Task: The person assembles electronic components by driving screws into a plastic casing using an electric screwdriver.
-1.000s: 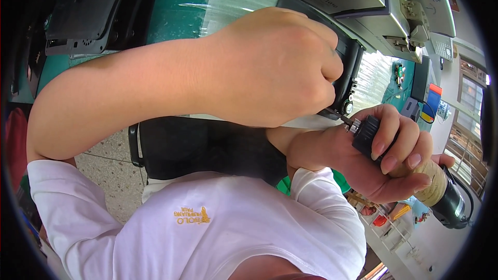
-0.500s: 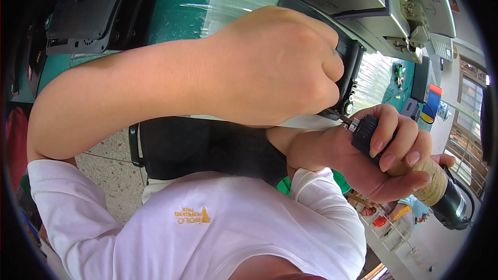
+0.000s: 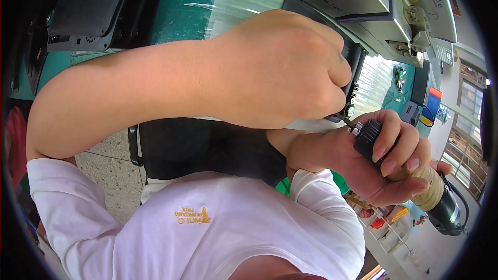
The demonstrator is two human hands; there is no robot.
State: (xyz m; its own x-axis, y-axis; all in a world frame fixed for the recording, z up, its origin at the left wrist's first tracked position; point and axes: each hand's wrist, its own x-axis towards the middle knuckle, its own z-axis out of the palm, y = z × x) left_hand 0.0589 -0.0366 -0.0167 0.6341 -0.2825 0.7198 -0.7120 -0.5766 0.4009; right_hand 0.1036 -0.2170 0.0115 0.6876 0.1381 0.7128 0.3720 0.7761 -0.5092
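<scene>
My left hand [image 3: 288, 72] is closed in a fist, back of the hand upward, over a dark flat part [image 3: 357, 54] on the table. Its fingertips and anything they grip are hidden beneath it. My right hand [image 3: 358, 176] is wrapped round an electric screwdriver [image 3: 431, 192] with a black ribbed collar, a tape-wound body and a black tail end with a cord. The tool lies slanted, and its thin metal bit [image 3: 344, 120] points up and left. The bit reaches the lower edge of my left fist, where its tip is hidden.
Grey metal machines [image 3: 358, 2] stand at the far right. Black panels [image 3: 91, 5] are stacked at the far left on the green tabletop [image 3: 181, 13]. A small circuit board [image 3: 399, 77] lies right of the dark part, with a red and blue object [image 3: 431, 106] beyond.
Both hands have shifted slightly right, and the screwdriver moved with my right hand, its tail end a little lower. Both grips look the same.
</scene>
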